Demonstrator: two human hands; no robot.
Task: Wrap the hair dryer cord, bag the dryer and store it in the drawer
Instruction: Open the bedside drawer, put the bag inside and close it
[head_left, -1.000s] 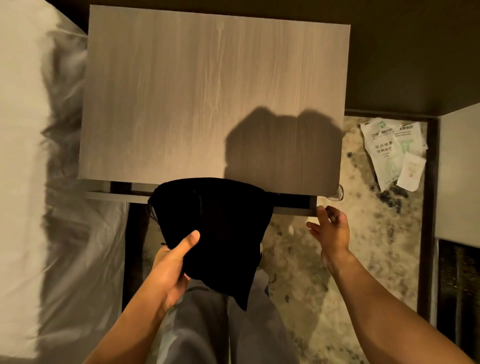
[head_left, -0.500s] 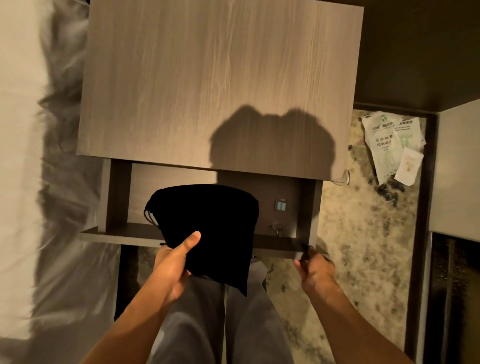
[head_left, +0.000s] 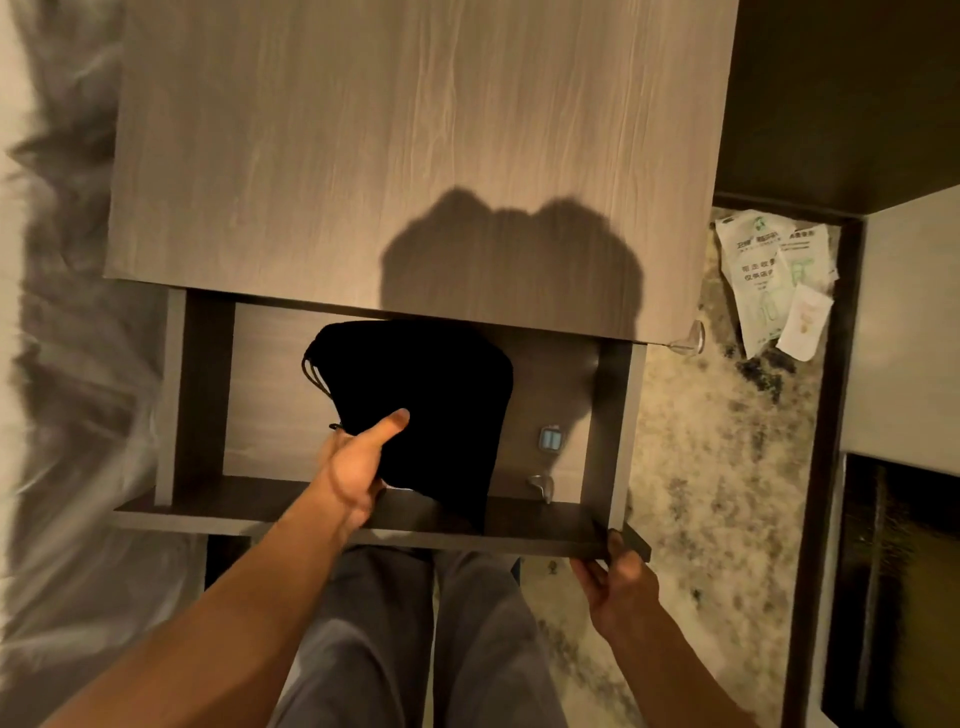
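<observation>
Gripping the lower left part of a black drawstring bag (head_left: 421, 410), the left hand (head_left: 358, 467) has its thumb pressed flat on the fabric and its fingers (head_left: 332, 452) curled behind it. The bag hangs over the open drawer (head_left: 208, 395), its top reaching back under the edge of the wooden nightstand top (head_left: 363, 156), its lower corner draped across the drawer's front panel. The dryer itself is hidden inside the bag. The right hand (head_left: 618, 587) is closed on the right end of that front panel, thumb on top. Inside the drawer, right of the bag, lie a small blue-grey object (head_left: 549, 440) and a metal hook (head_left: 541, 486). White packets (head_left: 769, 280) lie on the mottled floor (head_left: 701, 467) to the right; bedding (head_left: 62, 364) lies to the left.
</observation>
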